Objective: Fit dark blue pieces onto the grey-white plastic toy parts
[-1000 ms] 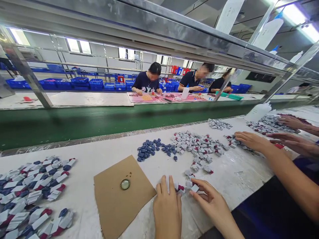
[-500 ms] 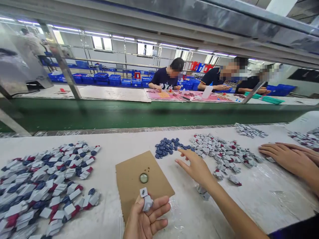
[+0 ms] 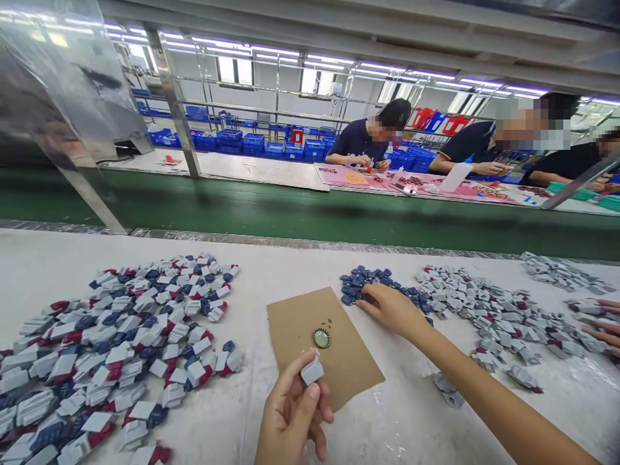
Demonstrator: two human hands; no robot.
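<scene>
My left hand (image 3: 295, 413) had lifted its small grey plastic piece (image 3: 312, 372) into a fingertip pinch over the brown cardboard square (image 3: 353, 368). My right hand (image 3: 390, 310) had landed on the pile of dark-blue plastic caps (image 3: 353, 284), and I couldn't tell whether it gripped one.

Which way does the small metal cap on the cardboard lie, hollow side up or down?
Hollow side up: the cap on the cardboard shows a crimped rim around a pale, sunken inside.

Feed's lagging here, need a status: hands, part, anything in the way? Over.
Left hand pinching grey piece over cardboard sheet. Right hand on blue pile, grip unclear. Bottle cap on sheet, blocking neither.
</scene>
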